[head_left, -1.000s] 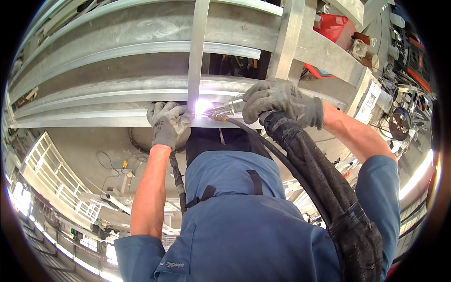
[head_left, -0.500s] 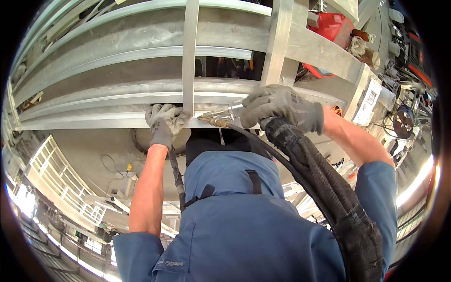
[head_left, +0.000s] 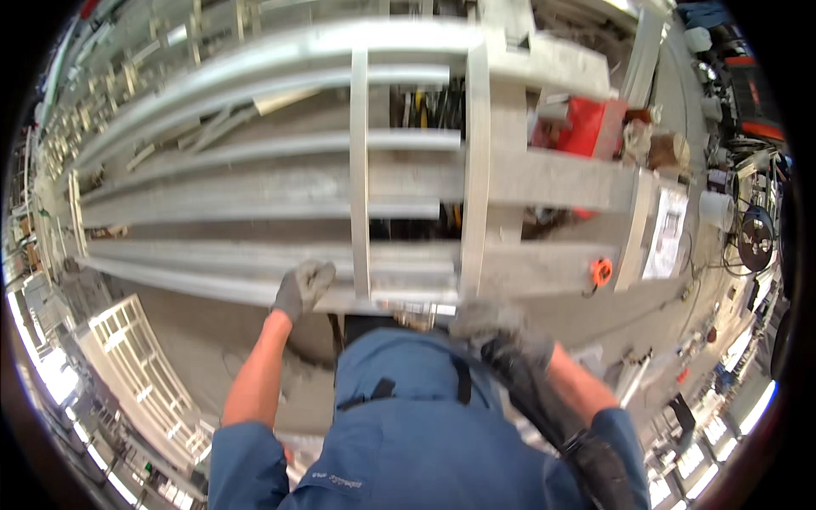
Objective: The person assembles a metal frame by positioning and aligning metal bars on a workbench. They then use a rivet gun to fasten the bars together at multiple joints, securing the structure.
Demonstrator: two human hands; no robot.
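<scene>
OK, right hand [head_left: 501, 327], gloved, is wrapped round the welding torch [head_left: 416, 314], just below centre of frame. Blurred, so finger detail is lost. Black hose sleeve [head_left: 548, 395] runs from that hand toward lower right. Torch lies roughly level, nose to the left, near the foot of the narrow crosspiece [head_left: 360, 187]; can't tell from here if it touches the front rail [head_left: 195, 286]. Left hand [head_left: 303, 289], also gloved, sits at that rail, left of the crosspiece, fingers bent; can't tell if they're clamped on the metal or just resting.

Changes: bright violet-white arc at the joint a second ago, out by half a second ago, dark now. Left hand was right up by the crosspiece foot; now a clear gap. View has swung: both hands sit lower in frame, more rails show up top, and the orange tape measure [head_left: 601, 272] at right, mostly hidden before, is in plain sight.

Pose: left forearm [head_left: 255, 374] rises from lower left, leaning right, wrist nearly straight. Right forearm [head_left: 580, 382] slants in from lower right, pointing up-left.
</scene>
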